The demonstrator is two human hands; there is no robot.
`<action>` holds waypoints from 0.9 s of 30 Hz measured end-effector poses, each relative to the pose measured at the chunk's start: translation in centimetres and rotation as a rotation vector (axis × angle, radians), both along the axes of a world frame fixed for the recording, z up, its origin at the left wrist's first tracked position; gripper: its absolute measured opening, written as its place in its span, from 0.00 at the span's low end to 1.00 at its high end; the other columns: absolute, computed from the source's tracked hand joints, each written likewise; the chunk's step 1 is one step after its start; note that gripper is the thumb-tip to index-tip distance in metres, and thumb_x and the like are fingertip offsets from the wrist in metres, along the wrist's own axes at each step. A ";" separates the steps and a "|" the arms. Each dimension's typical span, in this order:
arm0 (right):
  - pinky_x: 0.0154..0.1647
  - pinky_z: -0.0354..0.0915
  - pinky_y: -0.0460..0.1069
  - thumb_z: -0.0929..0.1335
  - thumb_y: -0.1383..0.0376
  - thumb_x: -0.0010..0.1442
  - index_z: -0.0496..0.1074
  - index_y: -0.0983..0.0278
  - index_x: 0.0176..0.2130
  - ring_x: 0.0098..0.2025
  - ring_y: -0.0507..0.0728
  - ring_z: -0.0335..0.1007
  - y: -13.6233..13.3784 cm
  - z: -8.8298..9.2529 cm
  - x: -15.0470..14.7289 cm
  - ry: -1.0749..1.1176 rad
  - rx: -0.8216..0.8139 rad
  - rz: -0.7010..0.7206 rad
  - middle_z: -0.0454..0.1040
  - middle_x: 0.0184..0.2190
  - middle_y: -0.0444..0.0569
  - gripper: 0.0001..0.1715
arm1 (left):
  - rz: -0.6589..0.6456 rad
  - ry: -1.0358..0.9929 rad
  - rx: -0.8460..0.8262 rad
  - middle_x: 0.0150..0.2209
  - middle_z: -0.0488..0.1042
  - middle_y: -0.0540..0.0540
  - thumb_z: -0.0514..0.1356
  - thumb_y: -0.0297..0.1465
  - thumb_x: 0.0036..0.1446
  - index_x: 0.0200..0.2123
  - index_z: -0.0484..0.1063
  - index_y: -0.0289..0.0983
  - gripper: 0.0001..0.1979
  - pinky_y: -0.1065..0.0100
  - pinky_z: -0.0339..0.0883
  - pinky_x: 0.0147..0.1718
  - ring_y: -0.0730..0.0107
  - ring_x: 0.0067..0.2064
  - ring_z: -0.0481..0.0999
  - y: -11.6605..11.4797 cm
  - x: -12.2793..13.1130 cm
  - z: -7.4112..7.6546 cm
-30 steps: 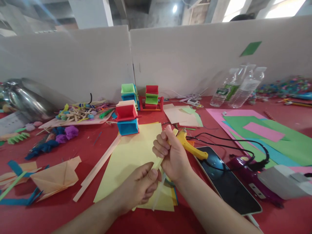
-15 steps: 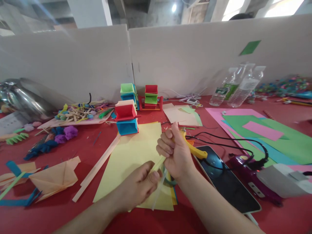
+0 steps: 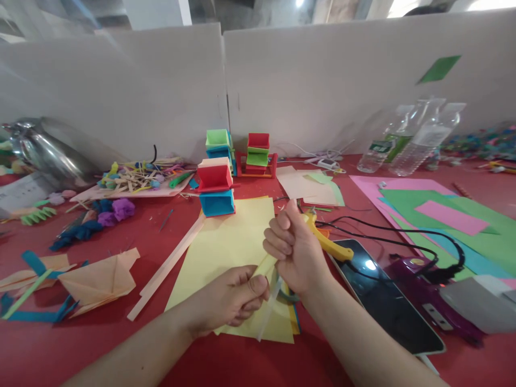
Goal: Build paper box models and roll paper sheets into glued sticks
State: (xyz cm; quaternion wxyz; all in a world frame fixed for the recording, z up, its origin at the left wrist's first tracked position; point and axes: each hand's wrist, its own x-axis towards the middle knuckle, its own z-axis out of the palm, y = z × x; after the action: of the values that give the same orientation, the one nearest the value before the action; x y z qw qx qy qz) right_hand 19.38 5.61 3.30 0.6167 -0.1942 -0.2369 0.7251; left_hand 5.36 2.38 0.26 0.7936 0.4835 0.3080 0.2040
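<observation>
Between my two hands runs a narrow pale yellow paper strip [image 3: 266, 265], folded or rolled. My left hand [image 3: 226, 298] pinches its lower end between thumb and fingers. My right hand [image 3: 296, 252] is closed in a fist around the upper end, thumb up. Both hands are above a stack of yellow paper sheets [image 3: 229, 242]. A translucent stick [image 3: 269, 312] slants down from beneath my right hand. Partly hidden behind that hand is a yellow glue gun [image 3: 332, 248], and a green ring-shaped thing [image 3: 289, 295] shows beside the wrist.
Folded paper boxes in blue [image 3: 217, 203] and red [image 3: 258, 141] stand behind the sheets. To the right lie a dark tablet [image 3: 387, 301], a purple power strip [image 3: 427, 301] and black cables. Peach paper strips [image 3: 165, 269] and folded peach paper [image 3: 100, 282] lie left.
The camera view has shifted slightly, so the scene sits further right. Both hands keep their grip on the yellow strip, with more of it showing between them.
</observation>
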 end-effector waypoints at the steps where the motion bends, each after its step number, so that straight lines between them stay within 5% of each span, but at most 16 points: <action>1: 0.10 0.39 0.40 0.68 0.56 0.53 0.60 0.65 0.18 0.13 0.43 0.35 0.2 0.0 0.1 0.004 -0.002 -0.027 0.46 0.11 0.33 0.21 | 0.012 0.025 0.020 0.17 0.51 0.59 0.51 0.42 0.58 0.29 0.61 0.36 0.15 0.78 0.38 0.13 0.83 0.16 0.44 0.0 0.0 0.0; 10: 0.10 0.44 0.39 0.69 0.54 0.52 0.61 0.65 0.19 0.12 0.43 0.40 -0.5 -0.8 -1.6 -0.049 -0.066 0.106 0.48 0.11 0.33 0.22 | -0.042 -0.072 -0.161 0.17 0.50 0.59 0.50 0.44 0.58 0.26 0.59 0.36 0.17 0.78 0.37 0.13 0.84 0.16 0.42 0.5 -0.3 0.1; 22: 0.09 0.42 0.39 0.69 0.56 0.53 0.59 0.64 0.18 0.12 0.42 0.36 1.5 0.6 2.4 0.030 -0.019 -0.121 0.44 0.11 0.32 0.22 | -0.090 0.070 -0.046 0.18 0.55 0.57 0.51 0.42 0.58 0.28 0.62 0.36 0.15 0.79 0.45 0.12 0.83 0.16 0.49 0.2 -0.5 -0.3; 27: 0.12 0.49 0.37 0.70 0.57 0.52 0.63 0.64 0.21 0.13 0.42 0.44 1.5 0.6 2.2 0.101 -0.012 -0.170 0.48 0.13 0.33 0.17 | -0.031 0.002 -0.045 0.18 0.52 0.58 0.51 0.40 0.59 0.31 0.65 0.35 0.14 0.79 0.38 0.13 0.84 0.16 0.43 0.3 -0.9 -0.1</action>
State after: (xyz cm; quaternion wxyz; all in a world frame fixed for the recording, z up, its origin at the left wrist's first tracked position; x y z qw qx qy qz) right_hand 21.62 7.12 3.93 0.6860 -0.1805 -0.1842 0.6804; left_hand 4.50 2.71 0.18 0.8071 0.4703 0.3058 0.1841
